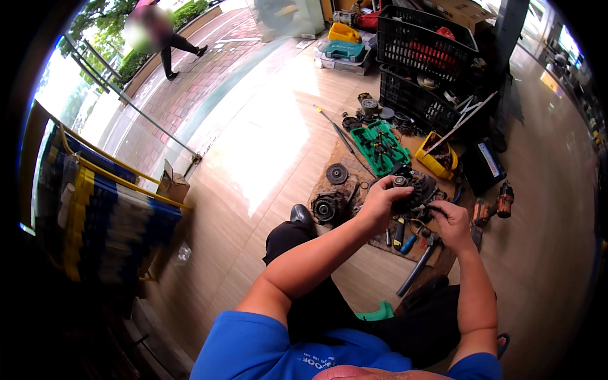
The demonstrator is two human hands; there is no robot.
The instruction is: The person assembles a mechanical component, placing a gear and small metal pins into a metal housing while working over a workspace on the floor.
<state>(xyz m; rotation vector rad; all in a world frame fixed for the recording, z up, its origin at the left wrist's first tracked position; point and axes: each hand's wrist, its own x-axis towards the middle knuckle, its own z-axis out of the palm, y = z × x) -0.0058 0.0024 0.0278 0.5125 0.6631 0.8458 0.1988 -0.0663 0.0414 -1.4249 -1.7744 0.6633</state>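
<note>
My left hand (380,202) is closed round the left side of a dark, greasy metal motor part (423,189), its thumb beside a round bearing-like end. At the part's lower right, my right hand (452,224) has its fingers pinched together; what they hold, if anything, is too small to make out. Left of the hands lie a round finned motor housing (325,206) and a dark pulley-like disc (337,173). Just beyond the part sits an open green tool case (380,147). Below it are a hammer (418,265), a blue-handled screwdriver (408,244) and a yellow-and-black tool (399,234).
A brown cardboard sheet (322,170) lies under the tools. To the right stand a yellow bin (437,155), a black battery-like box (482,166) and an orange cordless drill (505,200). Stacked black crates (418,95) rise behind. A person (166,44) walks outside, beyond the glass.
</note>
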